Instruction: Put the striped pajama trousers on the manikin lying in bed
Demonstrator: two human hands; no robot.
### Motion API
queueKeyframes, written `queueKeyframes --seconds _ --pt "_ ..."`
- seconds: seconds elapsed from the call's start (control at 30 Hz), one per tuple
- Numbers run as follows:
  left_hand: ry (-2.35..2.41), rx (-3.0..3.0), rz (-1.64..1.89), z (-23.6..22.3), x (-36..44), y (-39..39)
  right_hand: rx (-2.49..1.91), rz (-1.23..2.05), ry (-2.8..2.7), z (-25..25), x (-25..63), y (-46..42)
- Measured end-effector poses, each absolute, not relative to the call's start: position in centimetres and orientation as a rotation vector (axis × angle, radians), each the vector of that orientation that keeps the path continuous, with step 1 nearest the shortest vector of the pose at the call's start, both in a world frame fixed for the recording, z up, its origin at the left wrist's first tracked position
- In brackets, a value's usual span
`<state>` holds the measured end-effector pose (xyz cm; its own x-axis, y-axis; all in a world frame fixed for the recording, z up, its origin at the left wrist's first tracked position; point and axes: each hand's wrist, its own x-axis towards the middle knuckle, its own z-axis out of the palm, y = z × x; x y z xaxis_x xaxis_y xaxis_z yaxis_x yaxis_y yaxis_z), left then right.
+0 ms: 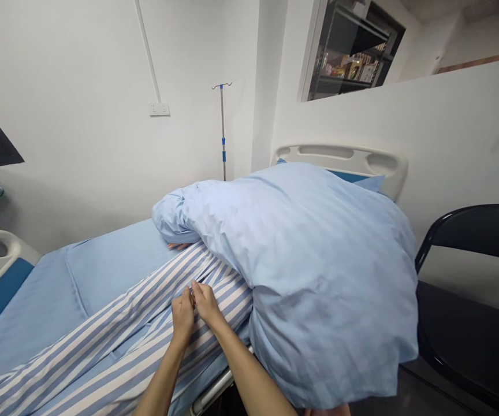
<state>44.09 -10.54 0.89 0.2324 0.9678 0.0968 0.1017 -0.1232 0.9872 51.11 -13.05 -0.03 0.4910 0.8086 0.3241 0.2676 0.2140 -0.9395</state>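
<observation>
1. Trousers (pixel 123 312): I see these striped ones directly beneath and around my hands, worn by a person lying on the bed.
2. Their long axis slants from the far right of my hands down to the near left; I judge this slant to be what matters most for aiming.
3. My left hand (pixel 183 310) and right hand (pixel 206 301) meet over the upper part, fingers curled in and fingertips nearly together. I cannot tell whether any cloth is pinched between them.
4. The quilt (pixel 319 260) is heaped beyond and to the right of my hands, covering the trousers' upper end; my right hand is the nearer to it.
5. The other person's fingers (pixel 179 246) show past my hands, slightly left, just under the quilt's edge.
</observation>
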Motion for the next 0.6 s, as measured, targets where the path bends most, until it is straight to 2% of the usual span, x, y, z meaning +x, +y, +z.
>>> queueKeyframes --seconds 0.13,0.23,0.4,0.6 --pt "0.924 1.257 1.164 2.5 45.9 -10.4 -1.283 0.502 -0.979 0.1 51.3 -13.0" --pt "0.958 1.234 1.161 2.0 46.3 -10.2 -1.297 0.490 -0.915 -0.2 51.3 -12.8" --pt "1.092 1.387 1.058 -0.5 45.6 -9.9 -1.357 0.489 -0.928 0.1 51.6 -12.6" --pt "1.101 1.572 0.930 -0.2 45.6 -10.5 -1.384 0.425 -1.100 1.6 52.8 -13.2"
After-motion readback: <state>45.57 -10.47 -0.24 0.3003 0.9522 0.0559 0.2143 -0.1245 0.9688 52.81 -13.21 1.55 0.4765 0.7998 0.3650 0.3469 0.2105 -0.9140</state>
